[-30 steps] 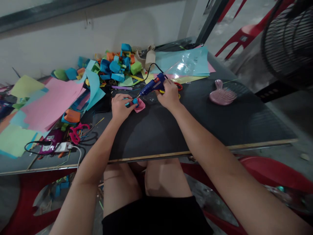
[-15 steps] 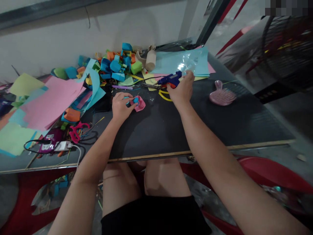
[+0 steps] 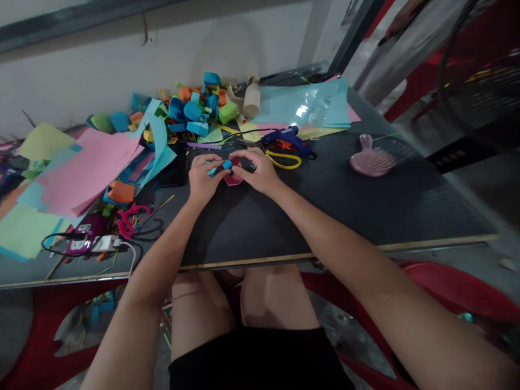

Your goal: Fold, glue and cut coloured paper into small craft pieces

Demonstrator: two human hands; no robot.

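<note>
Pressing a blue strip (image 3: 226,164) against a pink paper piece (image 3: 234,179) at mid table (image 3: 325,206). Left hand (image 3: 203,176) clamped on the strip from the left, fingertips pinched. Right hand (image 3: 258,170) clamped on the pink piece from the right, thumb and fingers closed over it. Hands together, knuckles nearly touching. Cannot tell whether the piece rests on the table or sits just above it.

Glue gun (image 3: 286,138) lying just beyond the right hand, not held, cord trailing back. Yellow scissors (image 3: 284,158) lying against the gun, also not held. Reads as a joining step under way: strip already seated on the pink piece, now being held in place. Only one strip on one small piece so far, so probably early in that build.

Heap of folded bits (image 3: 195,111) in blue, orange and green at the far edge, well apart from the hands: plenty already folded. Pink sheets (image 3: 93,168) and other coloured paper spread far left, uncut. Pink brush (image 3: 371,160) off to the right, a charger (image 3: 103,244) and pink scissors (image 3: 128,219) near the left front edge.
</note>
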